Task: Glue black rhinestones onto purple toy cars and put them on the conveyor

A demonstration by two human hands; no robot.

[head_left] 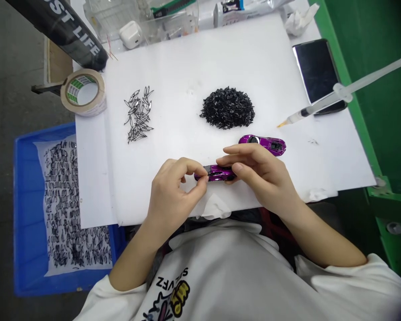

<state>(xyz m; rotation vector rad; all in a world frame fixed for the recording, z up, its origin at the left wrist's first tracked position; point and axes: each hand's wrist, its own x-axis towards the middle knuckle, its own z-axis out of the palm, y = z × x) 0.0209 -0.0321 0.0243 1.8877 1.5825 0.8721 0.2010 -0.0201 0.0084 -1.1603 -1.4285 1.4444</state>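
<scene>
A small purple toy car [217,173] is held low over the near part of the white board, between my two hands. My left hand [178,189] pinches its left end with thumb and forefinger. Around its right end close the thumb and fingers of my right hand [260,176], which hide that end. Just beyond my right hand lies a second purple toy car body [276,146], partly covered by my fingers. A heap of small shiny black parts [227,108] sits farther back. Several thin clear parts with dark outlines [139,115] lie loose to the left.
The white board [173,80] spans the table. A syringe [321,104] with an orange tip leans over a dark phone [317,71] at right. Tape roll [83,92], black cylinder [73,33] and earbud case [131,34] stand left. A blue bin [28,209] holds a sheet of black parts.
</scene>
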